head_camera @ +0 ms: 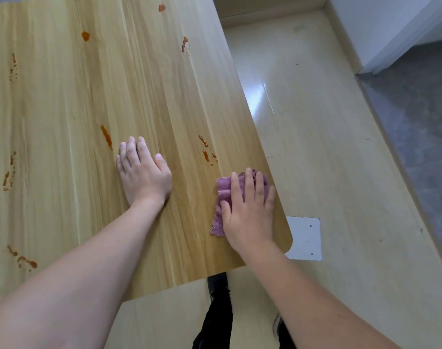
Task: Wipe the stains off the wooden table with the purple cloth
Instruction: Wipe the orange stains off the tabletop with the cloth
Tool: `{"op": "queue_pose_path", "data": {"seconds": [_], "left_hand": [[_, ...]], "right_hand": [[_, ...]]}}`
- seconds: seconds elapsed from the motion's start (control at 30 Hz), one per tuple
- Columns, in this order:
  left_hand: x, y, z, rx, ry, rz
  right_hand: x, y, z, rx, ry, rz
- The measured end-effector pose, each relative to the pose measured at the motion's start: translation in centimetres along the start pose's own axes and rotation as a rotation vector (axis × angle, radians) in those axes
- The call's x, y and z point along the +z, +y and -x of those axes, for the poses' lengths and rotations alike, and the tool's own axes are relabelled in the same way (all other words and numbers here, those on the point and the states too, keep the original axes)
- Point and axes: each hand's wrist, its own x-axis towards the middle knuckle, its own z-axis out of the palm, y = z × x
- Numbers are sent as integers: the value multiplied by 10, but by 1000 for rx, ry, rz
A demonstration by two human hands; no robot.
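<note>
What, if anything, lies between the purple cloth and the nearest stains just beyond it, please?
Nothing visible does. The right hand presses the purple cloth flat near the wooden table corner, and bare wood separates it from the reddish stain cluster. The left hand rests off to the side.

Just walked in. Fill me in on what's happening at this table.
A person is cleaning a wooden table. The right hand presses a purple cloth flat near the table's right edge, close to the near corner. The left hand lies palm down on the bare wood, apart from the cloth. Several reddish-orange stains are scattered across the surface, the closest cluster just beyond the cloth, so most of the wiping is not yet done.
</note>
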Motion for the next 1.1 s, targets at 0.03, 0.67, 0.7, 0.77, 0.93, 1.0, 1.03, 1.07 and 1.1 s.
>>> {"op": "queue_pose_path", "data": {"seconds": [0.03,0.67,0.7,0.77,0.93,1.0,1.03,1.07,1.1], "left_hand": [[1,0,1,-1,1,0],[3,-1,-1,-11,42,15],[3,-1,-1,-7,42,14],[3,0,-1,-1,34,15],[2,-1,0,3,30,14],[3,-2,-1,2,40,20],[4,-4,0,3,50,21],[5,-5,0,8,62,21],[6,-5,0,17,70,20]], "right_hand": [[10,-7,8,47,-33,28],[29,-46,14,-303,-11,-47],[28,-38,10,-337,0,-53],[24,-16,-7,-296,36,-27],[9,-3,-71,169,70,-15],[13,-30,-83,63,109,-28],[17,-47,-86,-36,114,-45],[22,-62,-88,-146,111,-54],[25,-73,-89,-245,105,-59]]}}
